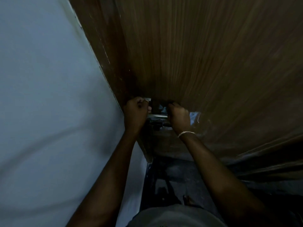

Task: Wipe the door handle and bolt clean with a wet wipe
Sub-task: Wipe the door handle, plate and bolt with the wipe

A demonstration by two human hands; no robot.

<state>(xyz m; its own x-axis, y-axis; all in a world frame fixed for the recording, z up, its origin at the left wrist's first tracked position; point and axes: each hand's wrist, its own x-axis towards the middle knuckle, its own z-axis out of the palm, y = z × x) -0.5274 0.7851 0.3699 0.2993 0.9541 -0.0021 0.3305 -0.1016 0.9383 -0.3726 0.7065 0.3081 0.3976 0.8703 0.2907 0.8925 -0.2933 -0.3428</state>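
The brown wooden door [205, 54] fills most of the view, with a pale wall [49, 95] along its left edge. Both arms reach up to the hardware at that edge, where a shiny metal bar [157, 115] runs between the hands; in this dim light I cannot tell whether it is the bolt or the handle. The left hand [136, 109] is clenched around the bar's left end, steadying it. The right hand [177, 115] is curled over the bar, grasping what looks like the wet wipe [194, 117], a pale crumple showing just beside it. I judge the wiping to be midway: how clean the metal is cannot be seen, and other fittings likely remain
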